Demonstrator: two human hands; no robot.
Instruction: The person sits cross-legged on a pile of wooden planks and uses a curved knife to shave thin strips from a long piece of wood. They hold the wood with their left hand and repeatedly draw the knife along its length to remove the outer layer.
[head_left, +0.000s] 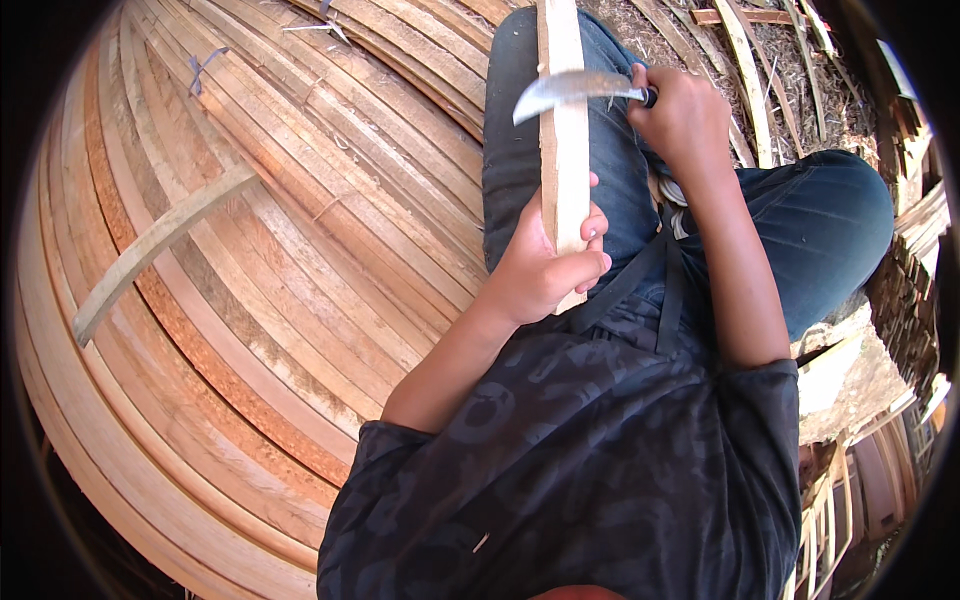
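Note:
My left hand (556, 252) is wrapped round the lower part of a pale wooden strip (570, 150), which runs away from me over my leg. In my right hand (682, 112) is the dark handle of a knife with a curved, pointed blade (570, 90). The blade lies across the strip's upper part, its tip pointing left. Whether the edge bites into the wood cannot be made out. Most of the handle is hidden in my fist.
Long sawn wooden strips (290, 230) lie stacked on the left, with a short loose piece (160, 245) across them and a dark tie (205, 68) farther off. Shavings and thin offcuts (750, 70) cover the ground at the far right. A wood block (850, 375) sits by my right knee.

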